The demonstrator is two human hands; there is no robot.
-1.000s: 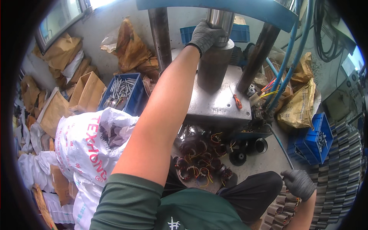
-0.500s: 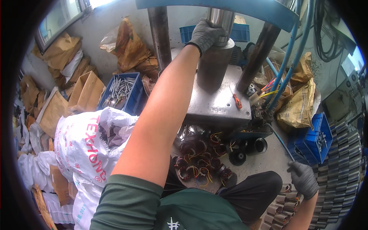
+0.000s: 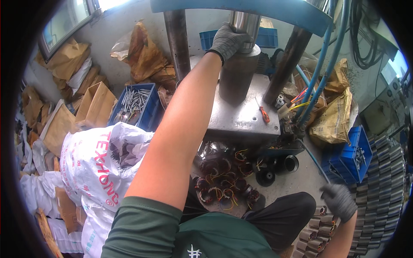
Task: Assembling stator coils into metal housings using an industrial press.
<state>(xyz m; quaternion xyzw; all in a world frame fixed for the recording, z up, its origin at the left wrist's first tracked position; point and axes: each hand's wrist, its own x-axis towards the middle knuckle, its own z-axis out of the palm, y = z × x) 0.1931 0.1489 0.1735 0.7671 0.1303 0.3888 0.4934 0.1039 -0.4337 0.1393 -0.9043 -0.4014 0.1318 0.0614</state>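
My left hand [image 3: 228, 42], in a grey glove, reaches up to the press and wraps round the lower end of a shiny metal cylinder [image 3: 245, 26]. That cylinder stands upright on top of a thicker dark metal block [image 3: 236, 79] on the press table [image 3: 241, 121]. At the lower right my gloved right hand [image 3: 340, 202] is curled at the end of a thin blue lever [image 3: 315, 160]; its fingertips are partly hidden. An orange-handled screwdriver [image 3: 264, 115] lies on the press table, right of the block.
Wound motor stators [image 3: 221, 182] with coloured wires lie on the floor below the press. A blue crate of metal shafts [image 3: 137, 103] stands left, behind a white woven sack [image 3: 92, 165]. Another blue crate [image 3: 350, 161] and stacked metal cylinders [image 3: 380, 189] are at right.
The whole view has shifted slightly. My left hand stays round the shiny cylinder. My right hand has turned a little at the lever's end, which sits slightly lower.
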